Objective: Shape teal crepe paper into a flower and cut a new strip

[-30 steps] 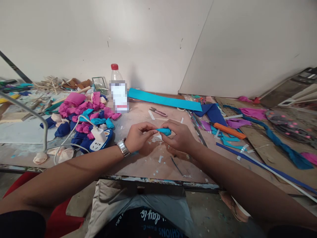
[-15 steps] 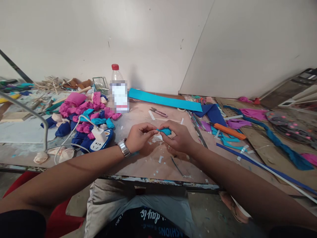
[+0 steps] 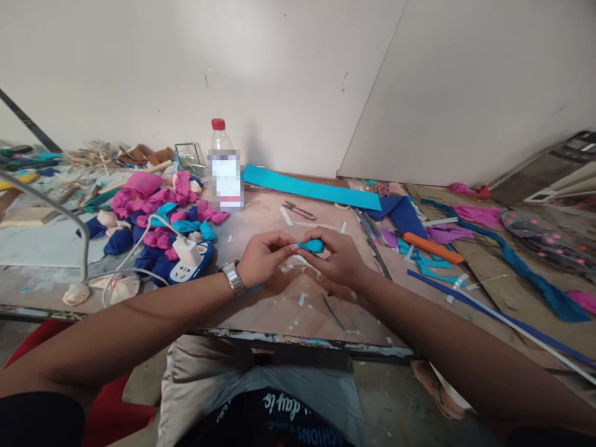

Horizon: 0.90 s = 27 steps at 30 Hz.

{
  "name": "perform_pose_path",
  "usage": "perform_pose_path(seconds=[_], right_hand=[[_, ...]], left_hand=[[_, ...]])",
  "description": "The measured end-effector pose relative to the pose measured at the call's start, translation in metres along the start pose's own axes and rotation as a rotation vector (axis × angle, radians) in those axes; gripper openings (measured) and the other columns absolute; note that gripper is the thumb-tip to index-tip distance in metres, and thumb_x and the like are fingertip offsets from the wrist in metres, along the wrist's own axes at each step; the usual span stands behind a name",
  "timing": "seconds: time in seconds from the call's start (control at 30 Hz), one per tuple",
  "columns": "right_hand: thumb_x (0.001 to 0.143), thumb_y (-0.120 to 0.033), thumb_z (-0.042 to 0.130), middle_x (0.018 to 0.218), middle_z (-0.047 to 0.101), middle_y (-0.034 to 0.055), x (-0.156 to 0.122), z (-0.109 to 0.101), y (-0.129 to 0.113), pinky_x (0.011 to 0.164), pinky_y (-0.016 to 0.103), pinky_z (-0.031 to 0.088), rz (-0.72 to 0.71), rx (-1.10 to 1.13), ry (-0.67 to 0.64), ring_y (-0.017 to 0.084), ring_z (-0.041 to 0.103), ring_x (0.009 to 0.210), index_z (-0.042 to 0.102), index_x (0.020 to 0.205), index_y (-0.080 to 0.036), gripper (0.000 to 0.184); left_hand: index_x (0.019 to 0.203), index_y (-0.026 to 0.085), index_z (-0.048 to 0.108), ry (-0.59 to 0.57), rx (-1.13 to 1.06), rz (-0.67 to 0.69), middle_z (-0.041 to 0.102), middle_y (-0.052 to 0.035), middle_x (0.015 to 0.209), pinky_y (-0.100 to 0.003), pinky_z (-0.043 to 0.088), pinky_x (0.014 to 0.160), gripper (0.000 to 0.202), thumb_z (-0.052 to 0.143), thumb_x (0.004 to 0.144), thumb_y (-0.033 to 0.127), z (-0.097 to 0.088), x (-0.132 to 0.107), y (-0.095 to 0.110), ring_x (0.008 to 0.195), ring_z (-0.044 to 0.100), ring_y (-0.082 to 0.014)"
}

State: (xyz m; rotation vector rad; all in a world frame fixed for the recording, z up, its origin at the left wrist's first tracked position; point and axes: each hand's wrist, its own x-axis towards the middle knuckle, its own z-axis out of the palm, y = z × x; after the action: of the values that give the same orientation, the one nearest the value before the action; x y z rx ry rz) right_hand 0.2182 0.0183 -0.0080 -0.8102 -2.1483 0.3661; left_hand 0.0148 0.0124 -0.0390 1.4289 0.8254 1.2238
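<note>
My left hand (image 3: 263,257) and my right hand (image 3: 336,254) meet over the middle of the worktable (image 3: 279,304). Between their fingertips is a small rolled turquoise piece of cloth (image 3: 311,246). Both hands pinch it, the left from the left end, the right wrapped over its right side. A metal watch (image 3: 231,277) sits on my left wrist. Small white scraps (image 3: 298,264) lie on the table just under the hands.
A pile of pink, blue and turquoise cloth bundles (image 3: 158,214) lies at the left, with a power strip and white charger (image 3: 189,261). Behind stand a red-capped bottle (image 3: 222,167), a turquoise sheet (image 3: 311,186), snips (image 3: 298,210) and an orange cutter (image 3: 431,246).
The hands stay together on the turquoise piece; the fingers have shifted slightly, covering more of it.
</note>
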Motion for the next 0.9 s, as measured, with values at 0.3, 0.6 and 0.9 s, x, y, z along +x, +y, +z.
perform_pose_path(seconds=[0.3, 0.6, 0.9], right_hand=[[0.089, -0.045, 0.075, 0.075, 0.071, 0.0009, 0.0006, 0.0014, -0.0033, 0.059, 0.026, 0.047, 0.184, 0.161, 0.016, 0.014, 0.062, 0.063, 0.069, 0.093, -0.02, 0.026], [0.081, -0.051, 0.082, 0.079, 0.067, 0.001, 0.0005, 0.002, -0.0019, 0.06, 0.026, 0.049, 0.265, 0.346, -0.009, 0.014, 0.061, 0.066, 0.068, 0.094, -0.02, 0.036], [0.084, -0.05, 0.08, 0.074, 0.064, 0.0001, -0.0017, 0.0033, -0.0046, 0.056, 0.027, 0.047, 0.298, 0.337, 0.027, 0.014, 0.061, 0.063, 0.065, 0.09, -0.022, 0.033]], left_hand=[[0.088, 0.015, 0.078, -0.024, 0.075, 0.06, 0.079, -0.0066, 0.084, -0.027, 0.054, 0.072, 0.031, 0.079, 0.085, 0.046, -0.0012, 0.0001, 0.0027, 0.075, 0.069, -0.0157], [0.083, 0.014, 0.076, -0.028, 0.075, 0.079, 0.076, -0.0056, 0.077, -0.026, 0.052, 0.068, 0.036, 0.078, 0.084, 0.05, 0.0001, -0.0005, 0.0048, 0.069, 0.065, -0.014], [0.079, 0.014, 0.072, -0.054, 0.092, 0.068, 0.073, -0.0045, 0.074, -0.026, 0.048, 0.066, 0.038, 0.076, 0.086, 0.051, 0.0006, -0.0017, 0.0076, 0.068, 0.062, -0.0131]])
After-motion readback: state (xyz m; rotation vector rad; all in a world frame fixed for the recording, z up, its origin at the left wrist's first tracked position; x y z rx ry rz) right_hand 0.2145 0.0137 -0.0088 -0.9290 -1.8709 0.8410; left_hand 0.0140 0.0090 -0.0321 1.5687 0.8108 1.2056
